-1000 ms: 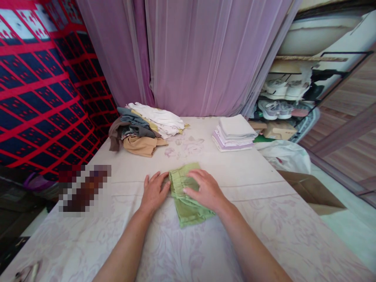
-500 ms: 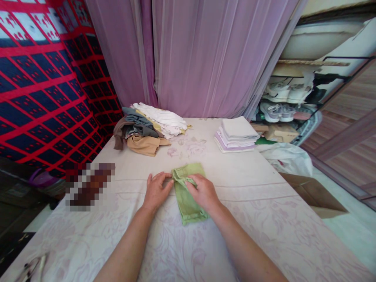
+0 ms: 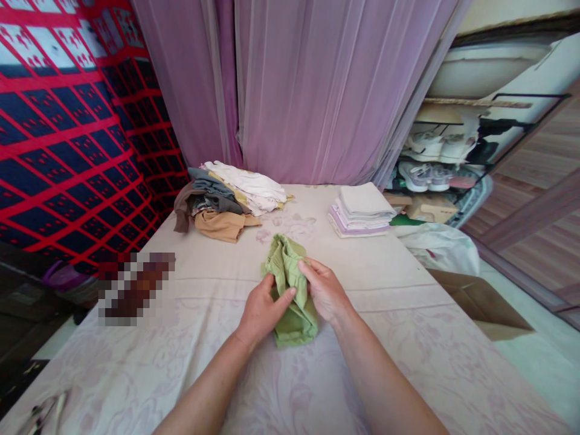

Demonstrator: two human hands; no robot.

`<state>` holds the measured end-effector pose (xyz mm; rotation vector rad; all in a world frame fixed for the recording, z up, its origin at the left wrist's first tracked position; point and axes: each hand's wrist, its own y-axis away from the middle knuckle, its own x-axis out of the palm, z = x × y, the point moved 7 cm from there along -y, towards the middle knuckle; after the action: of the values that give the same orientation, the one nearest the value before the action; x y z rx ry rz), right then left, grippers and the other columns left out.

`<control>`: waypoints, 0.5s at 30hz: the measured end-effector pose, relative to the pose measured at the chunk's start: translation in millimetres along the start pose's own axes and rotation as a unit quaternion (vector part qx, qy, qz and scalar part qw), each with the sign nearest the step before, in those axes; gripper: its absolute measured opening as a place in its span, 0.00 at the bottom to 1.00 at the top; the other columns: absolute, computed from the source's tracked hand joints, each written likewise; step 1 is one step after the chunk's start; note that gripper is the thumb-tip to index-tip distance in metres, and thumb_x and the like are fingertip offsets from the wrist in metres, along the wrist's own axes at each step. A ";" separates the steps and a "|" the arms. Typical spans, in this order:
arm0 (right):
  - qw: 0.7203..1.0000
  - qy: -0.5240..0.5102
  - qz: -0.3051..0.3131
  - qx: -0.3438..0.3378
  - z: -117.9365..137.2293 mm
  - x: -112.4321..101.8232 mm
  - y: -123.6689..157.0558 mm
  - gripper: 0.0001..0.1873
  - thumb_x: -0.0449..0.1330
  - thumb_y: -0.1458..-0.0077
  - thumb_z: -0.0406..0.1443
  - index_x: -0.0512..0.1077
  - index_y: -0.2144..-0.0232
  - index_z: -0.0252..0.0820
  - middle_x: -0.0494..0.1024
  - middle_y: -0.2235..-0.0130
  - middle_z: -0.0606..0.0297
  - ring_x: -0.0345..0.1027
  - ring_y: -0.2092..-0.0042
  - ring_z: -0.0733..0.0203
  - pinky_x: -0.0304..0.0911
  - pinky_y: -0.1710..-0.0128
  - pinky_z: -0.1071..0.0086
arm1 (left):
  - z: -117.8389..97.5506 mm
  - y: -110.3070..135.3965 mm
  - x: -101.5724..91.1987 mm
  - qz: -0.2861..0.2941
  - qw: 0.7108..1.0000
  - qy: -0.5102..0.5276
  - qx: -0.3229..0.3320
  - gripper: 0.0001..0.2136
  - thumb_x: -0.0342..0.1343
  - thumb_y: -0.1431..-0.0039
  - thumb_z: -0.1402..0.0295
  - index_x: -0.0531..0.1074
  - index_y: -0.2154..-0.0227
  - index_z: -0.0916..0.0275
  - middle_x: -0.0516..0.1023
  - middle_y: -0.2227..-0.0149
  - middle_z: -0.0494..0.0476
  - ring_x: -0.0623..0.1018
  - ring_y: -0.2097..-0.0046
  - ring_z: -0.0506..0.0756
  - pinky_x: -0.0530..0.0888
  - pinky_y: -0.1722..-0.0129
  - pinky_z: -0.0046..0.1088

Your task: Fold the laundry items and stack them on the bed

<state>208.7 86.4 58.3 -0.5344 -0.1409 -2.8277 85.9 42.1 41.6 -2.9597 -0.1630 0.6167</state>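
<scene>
A pair of light green pants [image 3: 294, 326] with a gathered elastic waistband lies folded in front of me, its upper part lifted and bunched. My left hand [image 3: 263, 308] holds the left side, thumb laid across the front and the other fingers mostly hidden by cloth. On the opposite side, my right hand [image 3: 328, 290] pinches the waistband between thumb and fingers. The lower folded end hangs toward me, close to the bed's patterned sheet [image 3: 254, 386]. Whether the legs are long or short I cannot tell.
At the back left is a loose heap of clothes [image 3: 222, 205]. A neat stack of folded white and lilac cloths [image 3: 362, 211] sits at the back right. Beyond the right edge are a cardboard box [image 3: 480, 302] and a shoe rack [image 3: 435, 151]. Purple curtains [image 3: 308, 90] hang behind.
The pants' waistband end has been raised and gathered between my hands. My left hand has moved right from beside the cloth and now grips it; my right hand has shifted to its right edge.
</scene>
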 end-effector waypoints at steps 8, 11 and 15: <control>0.943 0.206 -0.179 -0.189 61.4 -66.6 -4.4 0.21 0.58 0.49 0.51 0.75 0.63 0.41 0.79 0.67 0.64 0.72 0.64 0.58 0.67 0.63 0.66 | 8.3 -25.5 -61.9 -0.135 0.983 0.122 -0.016 0.18 0.51 0.45 0.53 0.72 0.60 0.62 0.79 0.64 0.54 0.77 0.62 0.54 0.73 0.61 0.29; 0.865 0.352 -0.198 -0.299 105.9 -61.9 3.1 0.19 0.55 0.45 0.48 0.75 0.64 0.41 0.79 0.66 0.63 0.71 0.63 0.59 0.66 0.62 0.67 | -30.9 -43.1 -90.7 -0.143 0.986 0.072 0.049 0.18 0.52 0.45 0.53 0.73 0.62 0.63 0.78 0.63 0.55 0.76 0.60 0.55 0.72 0.59 0.29; 0.800 0.410 -0.207 -0.385 164.4 -40.0 22.0 0.17 0.54 0.43 0.46 0.75 0.62 0.40 0.79 0.66 0.63 0.71 0.64 0.59 0.66 0.62 0.66 | -93.6 -52.1 -124.2 -0.163 0.980 -0.009 0.115 0.15 0.52 0.43 0.56 0.74 0.62 0.61 0.78 0.64 0.53 0.76 0.61 0.54 0.72 0.59 0.28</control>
<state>307.5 98.0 197.0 0.7352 1.2220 -3.1308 6.1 69.3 182.3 -2.6234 -0.5286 0.5712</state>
